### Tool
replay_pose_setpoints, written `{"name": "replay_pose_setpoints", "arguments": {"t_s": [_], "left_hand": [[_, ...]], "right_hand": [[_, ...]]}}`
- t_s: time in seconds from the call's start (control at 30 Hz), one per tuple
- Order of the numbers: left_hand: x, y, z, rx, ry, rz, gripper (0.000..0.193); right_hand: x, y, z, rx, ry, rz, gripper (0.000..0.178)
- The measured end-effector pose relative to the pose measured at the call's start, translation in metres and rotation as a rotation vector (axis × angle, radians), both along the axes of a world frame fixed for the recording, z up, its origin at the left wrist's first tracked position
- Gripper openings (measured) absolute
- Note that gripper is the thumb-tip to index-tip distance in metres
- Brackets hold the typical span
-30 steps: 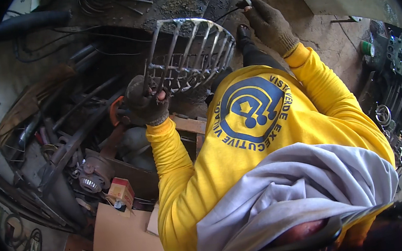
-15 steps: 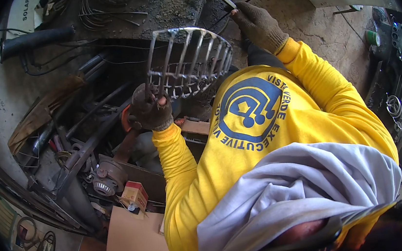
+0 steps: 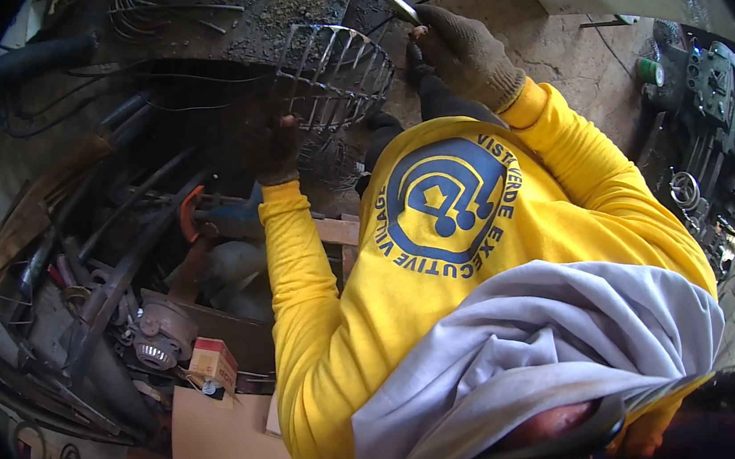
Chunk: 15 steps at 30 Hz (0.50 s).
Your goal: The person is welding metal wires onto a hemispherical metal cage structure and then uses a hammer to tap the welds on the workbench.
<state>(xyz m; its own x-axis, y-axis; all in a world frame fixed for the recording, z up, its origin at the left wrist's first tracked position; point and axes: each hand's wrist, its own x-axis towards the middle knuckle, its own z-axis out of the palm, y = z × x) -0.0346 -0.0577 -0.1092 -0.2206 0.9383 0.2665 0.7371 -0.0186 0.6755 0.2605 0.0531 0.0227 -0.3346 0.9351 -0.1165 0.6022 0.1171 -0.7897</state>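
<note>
A basket-like cage of welded metal rods (image 3: 338, 96) is tilted in front of me, near the edge of a dark workbench (image 3: 227, 43). My left hand (image 3: 277, 152), in a dark work glove, is closed on the cage's near left side; shadow hides most of its fingers. In a brown knit glove, my right hand (image 3: 467, 50) grips the handle of a hammer (image 3: 395, 1). The hammer's head lies toward the bench, to the right of the cage and apart from it.
Bent rods (image 3: 139, 16) and dark grit lie on the bench. Below left are metal bars, an orange C-shaped piece (image 3: 190, 214), a round motor-like part (image 3: 163, 330) and a cardboard sheet (image 3: 232, 436). Dark machinery (image 3: 721, 103) and a green roll (image 3: 650, 71) are at right.
The cage and my left hand have moved farther out, into shadow by the bench edge. My right hand still holds the hammer, now slightly left and farther up. The view has shifted a little.
</note>
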Motion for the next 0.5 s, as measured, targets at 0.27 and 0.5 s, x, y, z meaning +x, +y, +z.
{"name": "replay_pose_setpoints", "arguments": {"t_s": [0.27,0.5], "left_hand": [[-0.011,-0.007,-0.039,-0.074,-0.117,-0.038,0.046],[-0.002,-0.005,-0.039,-0.058,-0.275,0.023,0.034]], "right_hand": [[-0.010,-0.008,0.019,0.149,-0.013,0.095,0.029],[-0.015,-0.013,0.014,0.221,-0.197,0.221,0.034]]}}
